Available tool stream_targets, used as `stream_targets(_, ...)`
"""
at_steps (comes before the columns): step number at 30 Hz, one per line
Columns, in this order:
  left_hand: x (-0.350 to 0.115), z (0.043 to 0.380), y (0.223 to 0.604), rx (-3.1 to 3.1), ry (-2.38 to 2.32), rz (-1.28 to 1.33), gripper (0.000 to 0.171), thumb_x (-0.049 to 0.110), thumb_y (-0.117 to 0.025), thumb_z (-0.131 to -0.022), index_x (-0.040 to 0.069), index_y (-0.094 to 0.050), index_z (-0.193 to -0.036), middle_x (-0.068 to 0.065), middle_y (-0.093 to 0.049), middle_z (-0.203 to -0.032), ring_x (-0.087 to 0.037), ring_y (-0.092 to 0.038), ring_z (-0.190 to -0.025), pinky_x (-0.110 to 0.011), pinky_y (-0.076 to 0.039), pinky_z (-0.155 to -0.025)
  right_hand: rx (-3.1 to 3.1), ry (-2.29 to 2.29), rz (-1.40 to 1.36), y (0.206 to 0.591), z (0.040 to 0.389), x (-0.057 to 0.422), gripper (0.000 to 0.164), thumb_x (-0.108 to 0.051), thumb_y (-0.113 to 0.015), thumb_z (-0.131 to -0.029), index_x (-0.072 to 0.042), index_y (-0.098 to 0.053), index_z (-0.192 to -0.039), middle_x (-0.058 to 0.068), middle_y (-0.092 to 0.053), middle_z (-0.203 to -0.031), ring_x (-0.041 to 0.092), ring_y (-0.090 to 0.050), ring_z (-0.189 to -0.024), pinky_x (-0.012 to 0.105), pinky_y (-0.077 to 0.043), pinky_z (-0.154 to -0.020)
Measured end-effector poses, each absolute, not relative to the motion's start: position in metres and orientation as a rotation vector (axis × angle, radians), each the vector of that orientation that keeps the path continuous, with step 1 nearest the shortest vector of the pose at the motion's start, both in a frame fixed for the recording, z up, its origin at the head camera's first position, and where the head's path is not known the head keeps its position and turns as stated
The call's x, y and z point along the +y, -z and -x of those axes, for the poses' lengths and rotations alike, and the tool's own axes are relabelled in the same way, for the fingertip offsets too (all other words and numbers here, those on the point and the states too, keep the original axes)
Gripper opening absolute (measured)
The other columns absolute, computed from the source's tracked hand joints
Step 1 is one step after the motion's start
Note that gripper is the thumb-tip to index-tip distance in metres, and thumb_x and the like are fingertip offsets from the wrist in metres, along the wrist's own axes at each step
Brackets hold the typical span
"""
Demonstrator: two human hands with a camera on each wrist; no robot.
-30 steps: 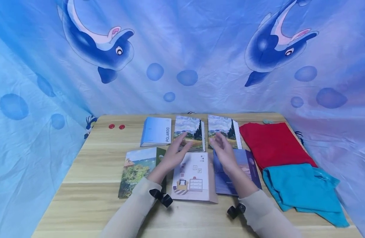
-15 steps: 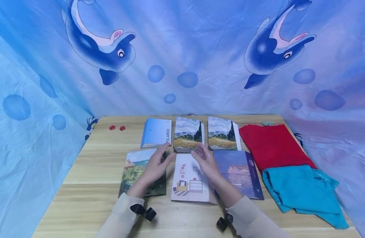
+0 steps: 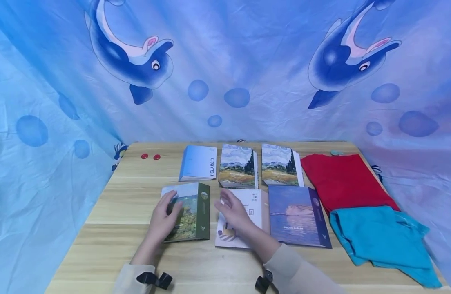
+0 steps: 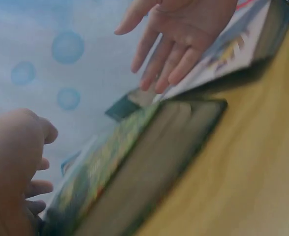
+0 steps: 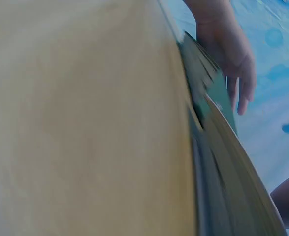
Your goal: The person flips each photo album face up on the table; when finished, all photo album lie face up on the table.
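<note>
Left hand [image 3: 162, 220]: grip apart, over green-spined album [image 3: 191, 216] | right hand [image 3: 235, 212]: likewise, over white album [image 3: 256, 203] | contact: I can't tell

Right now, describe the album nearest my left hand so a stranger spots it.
On the wooden table, find the front of two rows. The green-spined album is at its left end, partly hidden by the left hand. Only its spine is dark green; the white album beside it has a pale one.
</note>
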State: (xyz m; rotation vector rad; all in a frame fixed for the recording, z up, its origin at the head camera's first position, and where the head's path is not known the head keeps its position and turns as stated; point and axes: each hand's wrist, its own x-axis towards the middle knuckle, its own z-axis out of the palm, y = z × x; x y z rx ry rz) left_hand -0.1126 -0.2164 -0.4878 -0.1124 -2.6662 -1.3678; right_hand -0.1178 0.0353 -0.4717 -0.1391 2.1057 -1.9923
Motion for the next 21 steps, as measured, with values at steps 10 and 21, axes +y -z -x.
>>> stream_targets(10,-0.228,0.099,0.496,-2.703,1.376,-0.016,0.063,0.035,-0.058,-0.104,-0.005,-0.042,-0.15,-0.022,-0.031,-0.161,-0.044,-0.025,-0.148,-0.06,-0.019,-0.12,1.994,1.874,0.283,0.48,0.103,0.012,0.071,-0.028,-0.059,-0.104,0.002,-0.025,-0.158,0.021,-0.025,-0.163,0.034,-0.026,-0.15,0.044,-0.025,-0.121)
stream_targets(21,-0.233,0.112,0.502,-2.667,1.403,0.01,0.062,0.034,-0.062,-0.102,-0.003,-0.045,-0.149,-0.019,-0.034,-0.161,-0.041,-0.028,-0.148,-0.057,-0.018,-0.122,1.889,2.036,0.08,0.478,0.102,0.003,0.074,-0.021,-0.065,-0.1,0.004,-0.025,-0.157,0.024,-0.029,-0.161,0.037,-0.029,-0.149,0.047,-0.028,-0.119)
